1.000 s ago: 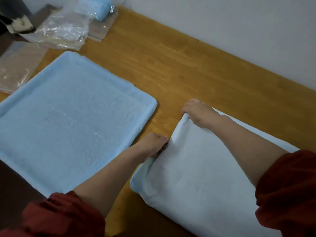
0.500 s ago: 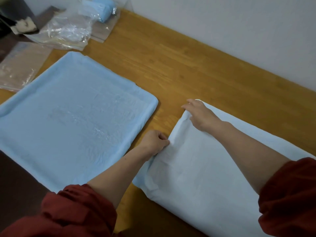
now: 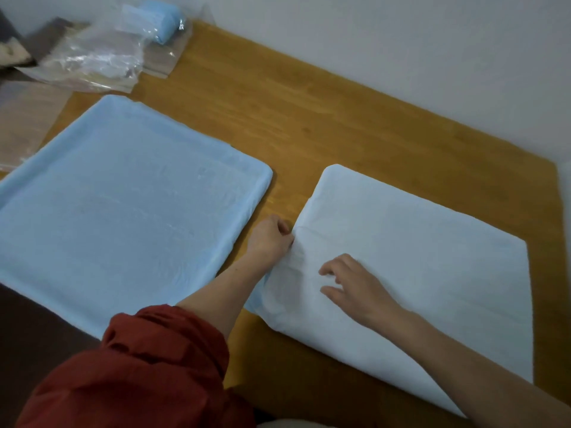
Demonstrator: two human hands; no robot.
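Observation:
A pale white-blue folded pad (image 3: 417, 257) lies on the right half of the wooden table (image 3: 309, 125). My left hand (image 3: 272, 236) pinches the pad's left edge with curled fingers. My right hand (image 3: 355, 285) hovers or rests lightly on top of the pad near its left end, fingers spread and relaxed. A second, light blue pad (image 3: 123, 205) lies spread flat on the left side of the table, apart from both hands.
Crumpled clear plastic bags (image 3: 92, 60) and a wrapped blue roll (image 3: 163, 20) lie at the table's far left corner. A grey wall (image 3: 401, 50) runs along the far edge. The table's near left edge drops to dark floor (image 3: 37, 329).
My right hand has left the pad's far left corner and moved back toward me onto its top. My left hand stays pinching the left edge.

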